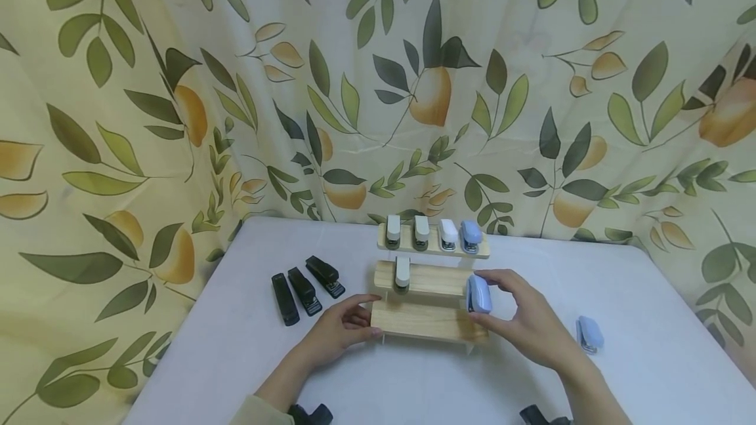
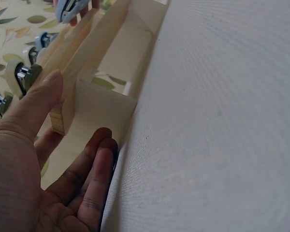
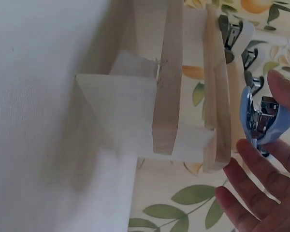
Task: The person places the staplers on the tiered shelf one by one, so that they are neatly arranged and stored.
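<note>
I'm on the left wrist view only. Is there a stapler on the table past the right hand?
Observer: Yes, one blue stapler is on the table, to the right of the right hand.
Operator: And on the opposite side?
Observer: Three black staplers are grouped to the left of the wooden rack.
Operator: How many are up on the back tier?
Observer: Four; the rightmost stapler there is blue.

Head view was evenly lit, diffuse, a bit hazy; curtain (image 1: 378, 90) looked stretched toward the corners. Couldn't place the source. Rack (image 1: 419, 320) threw soft-edged shadows on the table (image 1: 531, 261). Left wrist view: left hand (image 2: 24, 169) partly shaded. Right wrist view: blue stapler (image 3: 267, 116) metal glinted.
</note>
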The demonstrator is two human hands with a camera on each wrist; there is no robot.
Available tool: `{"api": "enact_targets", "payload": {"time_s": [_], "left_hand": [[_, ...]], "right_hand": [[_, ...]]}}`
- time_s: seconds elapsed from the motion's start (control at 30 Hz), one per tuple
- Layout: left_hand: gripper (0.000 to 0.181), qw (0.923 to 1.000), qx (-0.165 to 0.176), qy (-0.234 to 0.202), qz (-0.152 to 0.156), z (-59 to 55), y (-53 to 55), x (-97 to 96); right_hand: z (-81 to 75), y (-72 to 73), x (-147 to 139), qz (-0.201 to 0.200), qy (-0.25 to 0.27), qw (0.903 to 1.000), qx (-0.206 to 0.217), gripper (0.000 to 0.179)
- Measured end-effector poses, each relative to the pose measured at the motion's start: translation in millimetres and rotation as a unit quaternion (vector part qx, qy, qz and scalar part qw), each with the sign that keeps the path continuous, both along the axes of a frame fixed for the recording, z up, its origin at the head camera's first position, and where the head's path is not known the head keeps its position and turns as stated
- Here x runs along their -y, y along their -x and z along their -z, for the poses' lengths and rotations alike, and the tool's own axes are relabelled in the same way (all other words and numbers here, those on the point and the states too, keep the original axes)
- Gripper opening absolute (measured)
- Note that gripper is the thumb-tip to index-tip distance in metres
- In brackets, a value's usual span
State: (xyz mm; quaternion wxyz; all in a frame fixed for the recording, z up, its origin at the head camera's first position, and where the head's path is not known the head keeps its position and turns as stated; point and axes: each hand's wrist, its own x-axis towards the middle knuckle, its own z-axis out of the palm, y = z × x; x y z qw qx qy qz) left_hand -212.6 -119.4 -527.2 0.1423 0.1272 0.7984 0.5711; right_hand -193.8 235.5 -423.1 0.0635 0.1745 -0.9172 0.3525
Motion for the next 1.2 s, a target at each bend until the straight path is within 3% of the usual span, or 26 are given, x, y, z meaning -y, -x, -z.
{"api": "enact_targets", "payload": {"time_s": [0.63, 0.83, 1.2], "left_hand": [[0.059, 0.9999, 0.002, -0.011, 0.003, 0.1, -0.4, -0.9], [0.059, 0.9999, 0.0, -0.013, 0.005, 0.5, -0.2, -0.8], [0.058, 0.9999, -0.002, -0.011, 0.006, 1.4, 0.4, -1.0]], "right_hand": [[2.7, 7.4, 19, -0.007, -0.001, 0.9999, -0.011, 0.067], [4.4, 9.2, 25, -0.036, 0.023, 0.9986, -0.033, 0.065], [3.9, 16.3, 36, -0.045, 0.04, 0.9981, -0.015, 0.063]]}}
